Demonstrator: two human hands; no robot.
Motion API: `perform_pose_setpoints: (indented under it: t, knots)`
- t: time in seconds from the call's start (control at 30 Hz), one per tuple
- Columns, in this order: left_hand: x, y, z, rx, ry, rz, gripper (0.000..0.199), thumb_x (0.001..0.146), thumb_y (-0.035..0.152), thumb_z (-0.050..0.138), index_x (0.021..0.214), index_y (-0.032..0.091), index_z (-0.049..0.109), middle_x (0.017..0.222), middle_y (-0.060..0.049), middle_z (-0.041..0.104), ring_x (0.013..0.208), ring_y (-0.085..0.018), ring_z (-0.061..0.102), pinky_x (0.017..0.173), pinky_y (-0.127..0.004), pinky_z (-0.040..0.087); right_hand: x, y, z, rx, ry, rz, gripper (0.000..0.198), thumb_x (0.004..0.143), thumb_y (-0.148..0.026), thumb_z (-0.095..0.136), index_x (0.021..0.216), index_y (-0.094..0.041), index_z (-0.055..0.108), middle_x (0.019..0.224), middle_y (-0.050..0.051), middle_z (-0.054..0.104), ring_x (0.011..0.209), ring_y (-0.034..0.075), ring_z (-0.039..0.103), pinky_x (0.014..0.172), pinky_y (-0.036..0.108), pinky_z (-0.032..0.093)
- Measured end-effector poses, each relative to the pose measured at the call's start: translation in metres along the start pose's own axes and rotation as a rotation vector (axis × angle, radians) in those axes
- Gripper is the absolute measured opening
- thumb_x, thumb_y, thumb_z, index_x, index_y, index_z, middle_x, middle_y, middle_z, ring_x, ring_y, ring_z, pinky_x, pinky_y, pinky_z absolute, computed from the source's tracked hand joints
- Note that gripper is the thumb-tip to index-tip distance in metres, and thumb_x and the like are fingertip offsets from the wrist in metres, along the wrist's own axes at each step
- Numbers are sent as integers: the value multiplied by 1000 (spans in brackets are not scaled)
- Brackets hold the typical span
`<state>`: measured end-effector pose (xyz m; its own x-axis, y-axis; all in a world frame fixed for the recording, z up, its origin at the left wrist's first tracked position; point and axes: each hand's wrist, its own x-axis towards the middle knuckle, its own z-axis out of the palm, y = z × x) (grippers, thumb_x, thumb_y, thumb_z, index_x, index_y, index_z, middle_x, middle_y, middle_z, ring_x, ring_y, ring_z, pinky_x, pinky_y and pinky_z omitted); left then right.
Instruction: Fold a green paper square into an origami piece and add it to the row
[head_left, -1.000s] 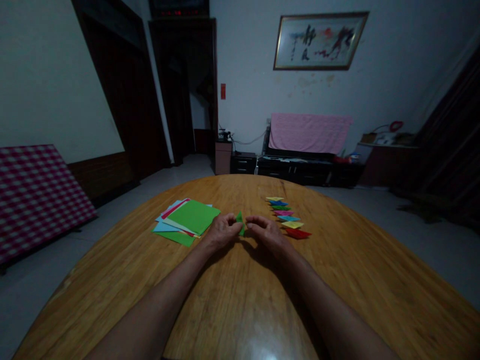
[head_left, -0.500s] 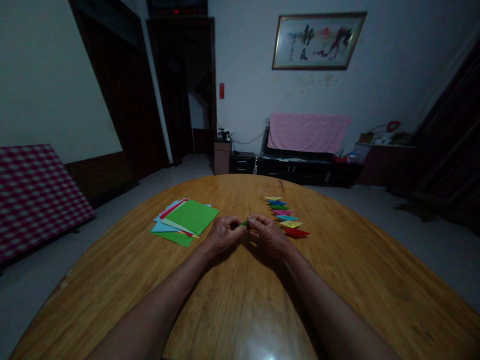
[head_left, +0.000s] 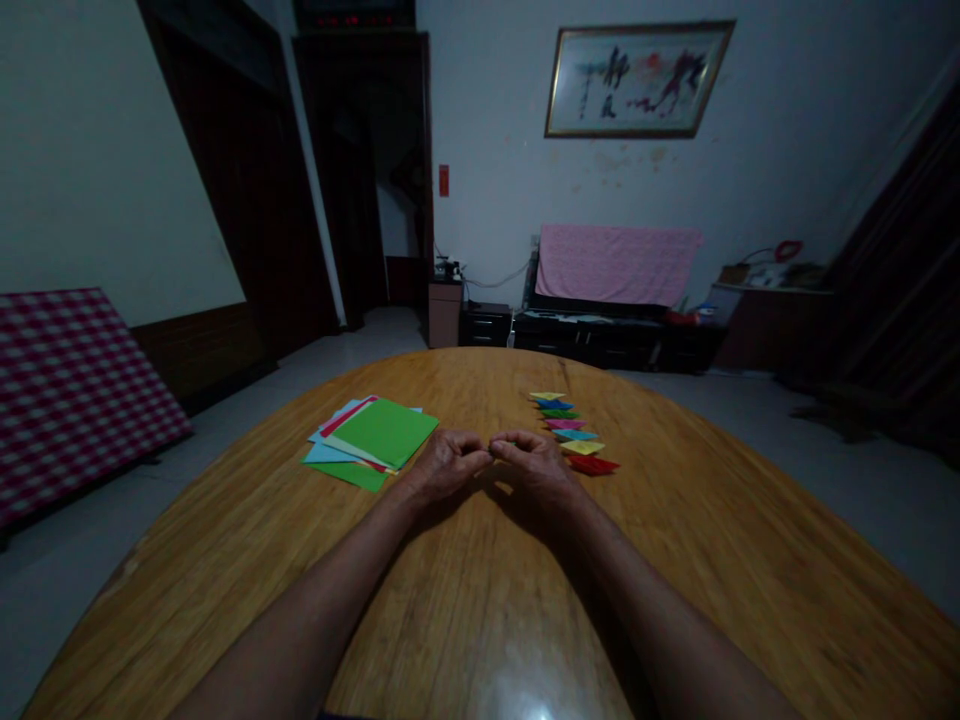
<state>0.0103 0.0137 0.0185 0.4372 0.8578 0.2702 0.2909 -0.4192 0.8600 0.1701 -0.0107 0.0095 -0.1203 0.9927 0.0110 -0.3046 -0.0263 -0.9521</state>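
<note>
Fingertip to fingertip over the middle of the table, my left hand [head_left: 450,465] and my right hand [head_left: 534,468] are both closed in a pinch. Between them is a small folded green paper [head_left: 491,451], almost fully covered by the fingers; only a dark sliver shows now. Left of my left hand lies a loose stack of coloured paper sheets [head_left: 386,432], a green one on top. Just beyond my right hand runs a row of several small folded paper boats, from a red paper boat [head_left: 592,466] nearest me to a yellow paper boat [head_left: 547,397] farthest off.
The round wooden table [head_left: 480,600] has its far edge ahead of my hands. Past it stand a low black cabinet [head_left: 585,340] and a pink cloth [head_left: 619,265] draped over something. A checked red-and-white cloth panel [head_left: 75,390] is at the left.
My fingertips have shifted slightly around the folded green paper, and its green no longer shows clearly between them. The stack and the row of boats stay where they were.
</note>
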Motion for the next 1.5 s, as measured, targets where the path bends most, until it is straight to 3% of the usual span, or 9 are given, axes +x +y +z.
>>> perform_pose_setpoints:
  t: [0.17,0.33,0.47,0.57,0.73,1.2,1.5]
  knots:
    - [-1,-6,-4,-68,-36,-104,25,73,37,57,65,14,60,56,2,51,50,-9,42,47,-22,27,2,-1,-5,-15,41,-45,28,65,-40,75,83,-21,64,67,1,64,58,15,57,56,30,42]
    - [-3,-7,-1,-110,22,-84,23,73,35,56,61,15,56,54,4,45,50,-8,39,47,-22,25,9,0,-11,-83,74,-96,28,62,-36,77,82,-20,66,64,-1,63,54,12,55,57,29,43]
    - [-4,-8,4,-146,58,-92,23,71,34,58,60,15,52,53,4,43,50,-7,37,47,-21,23,10,7,-10,-4,17,-44,39,57,-32,82,91,-21,66,73,0,66,64,14,60,67,32,46]
    - [-3,-6,5,-158,60,-108,26,71,38,59,61,15,52,52,5,42,48,-7,36,46,-21,23,9,13,-12,-23,-53,11,31,60,-35,80,82,-18,67,75,1,66,68,15,60,71,32,46]
    - [-2,0,2,-125,-54,-148,25,69,38,59,63,14,55,54,3,47,50,-8,40,46,-20,25,8,18,-18,-38,-92,-29,22,66,-35,76,75,-16,68,67,-1,62,62,11,55,66,28,43]
    - [-3,-4,3,-313,-79,-150,17,68,30,58,63,15,54,52,4,47,44,-6,38,44,-21,25,8,15,-13,44,-42,-8,25,64,-35,79,73,-17,65,68,0,63,61,11,55,64,27,43]
    - [-6,0,7,-419,-58,-226,22,69,35,62,65,16,50,49,5,47,41,-6,39,43,-20,25,14,17,-17,-79,-12,-51,30,64,-43,77,72,-16,66,63,-1,59,54,10,50,55,24,39]
